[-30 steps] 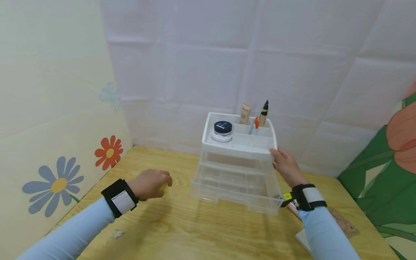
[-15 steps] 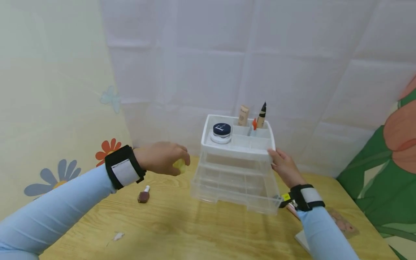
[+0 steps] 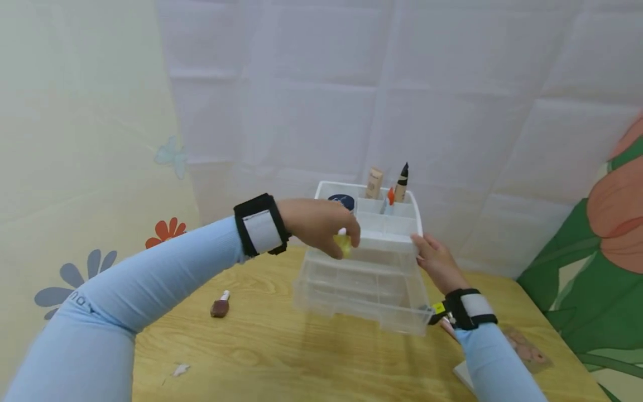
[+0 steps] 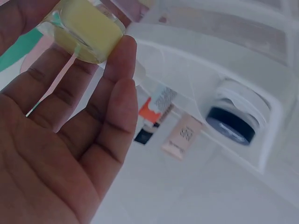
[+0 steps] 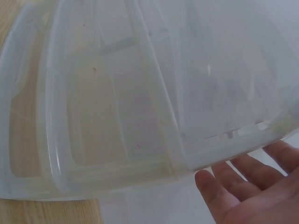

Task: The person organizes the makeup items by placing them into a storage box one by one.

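Yellow bottle [image 3: 344,245] with a white cap is in the air before the upper front of the clear drawer organizer [image 3: 389,241]. From the left, a dark red bottle [image 3: 219,308] lies on the wooden table [image 3: 261,352]. The left hand [image 3: 321,224] pinches the yellow bottle, thumb and fingertips clamped on it. Behind that hand, a dark-lidded jar [image 3: 344,200] sits in the organizer's top tray, partly hidden; next come a beige tube [image 3: 374,183], an orange-tipped item [image 3: 390,196] and a black-tipped pen [image 3: 402,183], all upright or nearly so. The right hand [image 3: 439,261] grips the organizer's upper right corner, its fingers along the edge. Beyond the wrist, a clear pack [image 3: 528,350] lies on the table.
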`<state>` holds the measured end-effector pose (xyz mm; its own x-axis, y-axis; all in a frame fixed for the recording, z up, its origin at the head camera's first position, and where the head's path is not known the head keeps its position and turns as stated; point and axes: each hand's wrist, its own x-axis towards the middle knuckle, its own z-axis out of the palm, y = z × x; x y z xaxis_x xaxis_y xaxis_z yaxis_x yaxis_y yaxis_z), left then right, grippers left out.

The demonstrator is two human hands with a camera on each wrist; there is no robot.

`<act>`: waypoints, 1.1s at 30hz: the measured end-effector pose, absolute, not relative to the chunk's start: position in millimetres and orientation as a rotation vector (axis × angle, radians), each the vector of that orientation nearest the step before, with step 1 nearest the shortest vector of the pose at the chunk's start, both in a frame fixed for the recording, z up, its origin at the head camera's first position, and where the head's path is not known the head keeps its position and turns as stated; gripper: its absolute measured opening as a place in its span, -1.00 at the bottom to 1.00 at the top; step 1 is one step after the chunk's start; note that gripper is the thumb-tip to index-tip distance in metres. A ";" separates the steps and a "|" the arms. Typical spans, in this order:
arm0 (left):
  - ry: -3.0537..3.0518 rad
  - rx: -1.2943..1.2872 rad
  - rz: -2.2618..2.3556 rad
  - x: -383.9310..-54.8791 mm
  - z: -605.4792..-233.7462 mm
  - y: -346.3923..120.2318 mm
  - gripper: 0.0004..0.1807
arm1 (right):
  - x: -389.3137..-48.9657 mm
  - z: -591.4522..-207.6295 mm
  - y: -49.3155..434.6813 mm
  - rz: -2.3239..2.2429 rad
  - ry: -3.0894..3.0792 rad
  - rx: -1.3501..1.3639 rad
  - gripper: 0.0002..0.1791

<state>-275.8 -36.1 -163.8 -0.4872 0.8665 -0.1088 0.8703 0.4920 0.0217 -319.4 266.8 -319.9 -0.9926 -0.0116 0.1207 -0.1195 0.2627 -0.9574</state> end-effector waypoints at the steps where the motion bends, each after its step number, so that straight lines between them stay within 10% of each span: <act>1: 2.607 1.534 -0.058 -277.3 -165.1 -30.4 -0.64 | -319.7 -320.4 266.9 1.852 -2.428 0.120 -0.08; 33: 2.375 1.696 -0.328 -295.5 -240.9 80.2 -0.66 | -319.3 -320.1 256.8 1.894 -2.399 0.124 -0.15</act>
<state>-295.5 80.2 -240.9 -0.3192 0.9016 -0.2919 0.9470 0.3155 -0.0611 -319.3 256.8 -320.1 -0.9933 -0.0124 0.1150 -0.1147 0.2311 -0.9661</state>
